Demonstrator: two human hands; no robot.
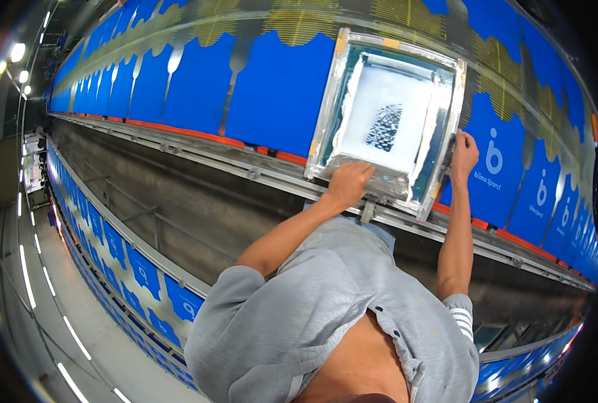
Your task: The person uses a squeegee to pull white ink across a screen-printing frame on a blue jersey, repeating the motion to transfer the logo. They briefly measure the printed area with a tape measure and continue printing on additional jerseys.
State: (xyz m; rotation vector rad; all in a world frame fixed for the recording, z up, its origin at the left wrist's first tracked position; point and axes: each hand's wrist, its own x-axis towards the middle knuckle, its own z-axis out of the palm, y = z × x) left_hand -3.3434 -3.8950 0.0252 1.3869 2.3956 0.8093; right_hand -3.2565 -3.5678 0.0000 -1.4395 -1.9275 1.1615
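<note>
A screen-printing frame point(333, 88) with tape-covered edges lies tilted on the long table in front of me. White ink point(373, 80) covers the mesh inside it, and a dark speckled patch point(384, 127) shows through the middle. My left hand point(348, 183) is closed on a squeegee point(386, 182), whose wide grey blade lies across the near end of the mesh. At the frame's right side, my right hand point(463, 156) has its fingers curled against the edge. Its fingertips are partly hidden.
Blue fabric panels point(279, 94) line the table, those to the right with white prints point(493, 151). A metal rail point(253, 174) runs along the near edge. Behind me on the left, another long table point(131, 252) carries more blue pieces. Between them lies an aisle point(171, 195).
</note>
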